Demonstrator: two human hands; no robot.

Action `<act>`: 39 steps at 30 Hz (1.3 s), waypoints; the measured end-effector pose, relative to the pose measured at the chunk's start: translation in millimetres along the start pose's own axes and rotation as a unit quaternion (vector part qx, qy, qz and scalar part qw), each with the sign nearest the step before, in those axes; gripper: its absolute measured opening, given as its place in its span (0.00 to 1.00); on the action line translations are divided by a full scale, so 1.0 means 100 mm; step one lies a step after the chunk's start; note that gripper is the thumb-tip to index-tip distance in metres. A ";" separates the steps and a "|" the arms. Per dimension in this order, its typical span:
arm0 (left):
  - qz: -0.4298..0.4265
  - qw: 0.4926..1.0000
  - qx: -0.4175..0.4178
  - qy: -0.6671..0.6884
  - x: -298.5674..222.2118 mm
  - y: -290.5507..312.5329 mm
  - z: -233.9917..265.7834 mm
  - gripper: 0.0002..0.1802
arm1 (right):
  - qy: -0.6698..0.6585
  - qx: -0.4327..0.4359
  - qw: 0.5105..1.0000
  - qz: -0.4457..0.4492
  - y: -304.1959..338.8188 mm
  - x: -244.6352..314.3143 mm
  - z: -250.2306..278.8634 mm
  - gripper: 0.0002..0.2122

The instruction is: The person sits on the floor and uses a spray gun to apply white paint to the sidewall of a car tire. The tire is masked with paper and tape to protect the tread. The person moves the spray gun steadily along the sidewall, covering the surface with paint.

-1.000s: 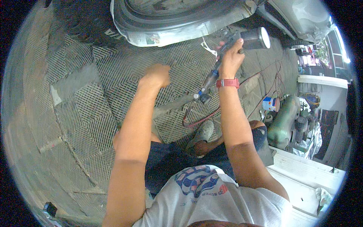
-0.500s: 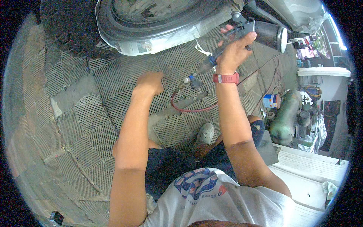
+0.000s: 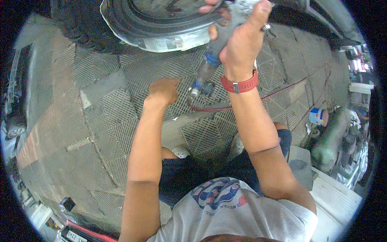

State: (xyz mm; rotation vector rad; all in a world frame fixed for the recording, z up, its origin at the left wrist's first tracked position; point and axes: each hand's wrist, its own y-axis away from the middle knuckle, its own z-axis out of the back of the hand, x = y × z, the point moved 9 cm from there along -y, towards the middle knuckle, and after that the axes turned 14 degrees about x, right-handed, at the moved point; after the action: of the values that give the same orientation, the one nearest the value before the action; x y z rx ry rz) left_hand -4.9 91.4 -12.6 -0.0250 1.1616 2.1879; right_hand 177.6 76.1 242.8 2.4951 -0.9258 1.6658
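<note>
My right hand [image 3: 244, 48], with a red watch on its wrist, is wrapped round a spray gun [image 3: 209, 64] in front of the wheel. Motion blurs the gun's upper end. A thin red hose [image 3: 209, 109] runs from the gun's lower fitting under my right forearm. My left hand [image 3: 162, 92] hangs over the floor mats, fingers curled into a fist; nothing shows sticking out of it. Ahead is a wheel with a dark rim [image 3: 161, 20] and a black tyre [image 3: 76, 24]. Newspaper [image 3: 171, 42] is tucked between rim and tyre along the lower edge.
Slotted mats [image 3: 109, 133] cover much of the floor. The hose trails off to the right, near a blue-and-white can [image 3: 318, 116] and a green cylinder [image 3: 331, 141]. A white surface [image 3: 336, 197] lies at lower right. A small black box [image 3: 67, 204] rests at lower left.
My right hand has brought the spray gun left and nearer the wheel's rim, and the gun is now blurred. My left hand stays closed in about the same place. The view has turned slightly.
</note>
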 end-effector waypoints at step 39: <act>0.080 0.991 -0.086 -0.065 -0.33 0.82 -0.15 0.26 | 0.052 0.111 0.974 -0.190 0.12 -1.38 0.45 0.30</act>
State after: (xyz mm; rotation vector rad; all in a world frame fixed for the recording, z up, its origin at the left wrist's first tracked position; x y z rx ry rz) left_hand -28.2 30.6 48.6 0.1393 0.9285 2.3872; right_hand 174.0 116.4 103.1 2.4757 -0.2398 1.8223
